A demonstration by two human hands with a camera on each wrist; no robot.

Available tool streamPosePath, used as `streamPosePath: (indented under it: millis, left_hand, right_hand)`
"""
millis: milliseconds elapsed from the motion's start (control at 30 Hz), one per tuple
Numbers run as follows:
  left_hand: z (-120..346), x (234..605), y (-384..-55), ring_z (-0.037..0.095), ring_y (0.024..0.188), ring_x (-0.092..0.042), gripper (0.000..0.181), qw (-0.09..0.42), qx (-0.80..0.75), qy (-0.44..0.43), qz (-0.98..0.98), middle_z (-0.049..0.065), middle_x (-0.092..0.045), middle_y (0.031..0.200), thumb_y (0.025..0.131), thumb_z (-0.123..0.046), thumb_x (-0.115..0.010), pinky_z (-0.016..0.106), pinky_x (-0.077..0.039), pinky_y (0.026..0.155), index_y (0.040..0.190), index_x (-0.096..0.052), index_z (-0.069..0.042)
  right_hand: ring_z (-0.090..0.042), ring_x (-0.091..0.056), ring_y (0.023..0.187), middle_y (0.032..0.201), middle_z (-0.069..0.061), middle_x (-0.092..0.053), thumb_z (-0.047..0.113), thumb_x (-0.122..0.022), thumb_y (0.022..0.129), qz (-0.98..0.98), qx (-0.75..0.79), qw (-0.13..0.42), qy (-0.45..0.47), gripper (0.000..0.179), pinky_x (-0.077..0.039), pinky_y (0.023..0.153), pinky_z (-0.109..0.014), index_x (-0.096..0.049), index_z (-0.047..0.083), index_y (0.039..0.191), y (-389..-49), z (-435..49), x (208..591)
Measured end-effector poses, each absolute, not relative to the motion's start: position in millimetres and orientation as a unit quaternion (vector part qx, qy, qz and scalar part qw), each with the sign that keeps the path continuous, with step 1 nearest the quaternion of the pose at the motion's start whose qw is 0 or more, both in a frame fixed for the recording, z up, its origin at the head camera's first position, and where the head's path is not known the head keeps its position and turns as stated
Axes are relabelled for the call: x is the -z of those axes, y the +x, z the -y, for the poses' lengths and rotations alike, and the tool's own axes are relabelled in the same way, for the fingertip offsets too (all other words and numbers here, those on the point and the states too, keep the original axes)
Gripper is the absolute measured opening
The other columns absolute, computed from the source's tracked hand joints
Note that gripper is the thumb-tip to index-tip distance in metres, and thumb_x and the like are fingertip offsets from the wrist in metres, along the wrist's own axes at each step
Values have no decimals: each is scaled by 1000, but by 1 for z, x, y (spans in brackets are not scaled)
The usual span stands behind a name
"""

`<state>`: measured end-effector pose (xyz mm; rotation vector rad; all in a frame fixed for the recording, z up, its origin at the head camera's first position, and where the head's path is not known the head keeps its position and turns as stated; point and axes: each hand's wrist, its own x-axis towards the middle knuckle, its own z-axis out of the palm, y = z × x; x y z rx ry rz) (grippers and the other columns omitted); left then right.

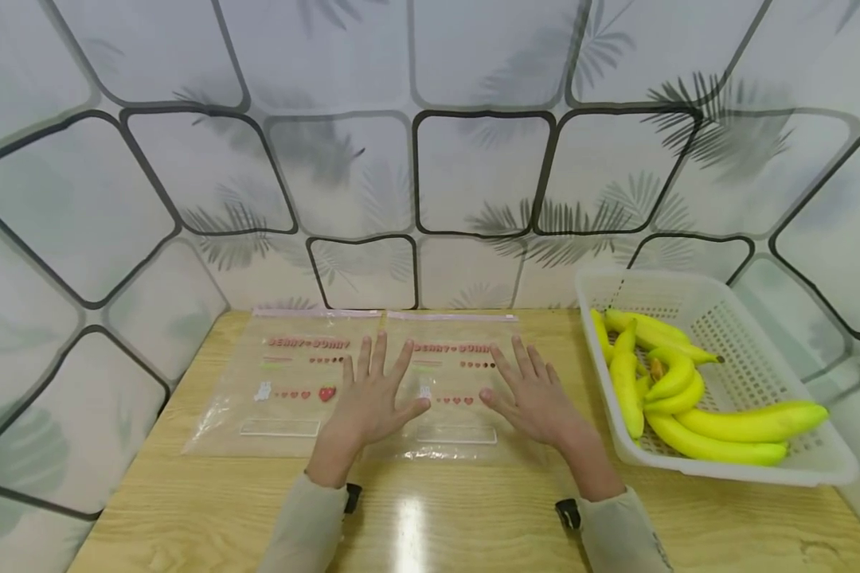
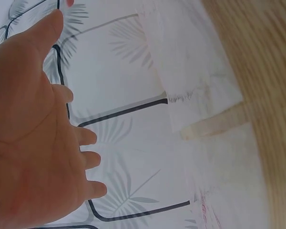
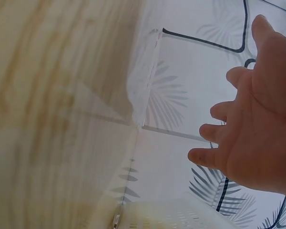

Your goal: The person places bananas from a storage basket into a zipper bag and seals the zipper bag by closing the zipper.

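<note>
Two clear plastic zip bags with red print lie flat side by side on the wooden table, the left bag and the right bag. My left hand is spread palm down over the area where the bags meet. Over the right edge of the right bag is my right hand, its fingers also spread. Both wrist views show the palms with nothing in them, apart from the table surface. To the right of my right hand, several yellow bananas lie in a white plastic basket.
The wooden table runs up to a patterned wall covering at the back and sides. The basket stands at the table's right side. Along the bags' far edges run pinkish zip strips.
</note>
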<state>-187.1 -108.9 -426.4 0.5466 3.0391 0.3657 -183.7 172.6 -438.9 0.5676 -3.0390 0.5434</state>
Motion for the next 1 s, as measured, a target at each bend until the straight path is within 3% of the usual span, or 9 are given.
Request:
streamPosePath:
  millis: [233, 400, 633, 800, 1000]
  left_hand:
    - [107, 426, -186, 43, 150, 6, 92, 30, -114, 176, -977, 21, 5, 164, 92, -67, -52, 69, -2, 116, 161, -10, -23]
    - [104, 425, -184, 45, 150, -2, 92, 58, -130, 179, -974, 24, -4, 163, 91, -60, -60, 67, -3, 117, 161, -15, -21]
    - [94, 430, -177, 47, 145, -24, 84, 112, -99, 198, -969, 27, -29, 156, 90, -52, -66, 63, -18, 117, 155, -32, -13]
    - [89, 435, -172, 44, 137, -38, 75, 151, -92, 195, -965, 24, -43, 147, 86, -40, -70, 60, -30, 113, 149, -42, -9]
    - [88, 437, -171, 45, 133, -42, 72, 151, -83, 189, -967, 23, -45, 144, 82, -32, -75, 60, -35, 110, 144, -47, -8]
  right_hand:
    - [-51, -11, 147, 163, -26, -3, 49, -53, 100, 966, -180, -15, 185, 78, -19, 112, -71, -20, 10, 159, -181, -174, 439]
    - [-54, -17, 144, 160, -31, -12, 40, -59, 98, 964, -168, -39, 201, 76, -24, 112, -68, -27, 4, 156, -181, -175, 438]
    - [-51, -25, 143, 156, -34, -22, 28, -63, 94, 954, -201, -95, 203, 70, -25, 115, -62, -35, -1, 152, -183, -176, 442]
    - [-49, -35, 139, 152, -34, -32, 12, -65, 89, 947, -207, -147, 198, 62, -33, 112, -58, -46, 1, 147, -180, -177, 441]
    - [-48, -43, 134, 148, -33, -38, 2, -69, 81, 948, -195, -156, 197, 61, -44, 103, -54, -54, 1, 141, -179, -177, 440]
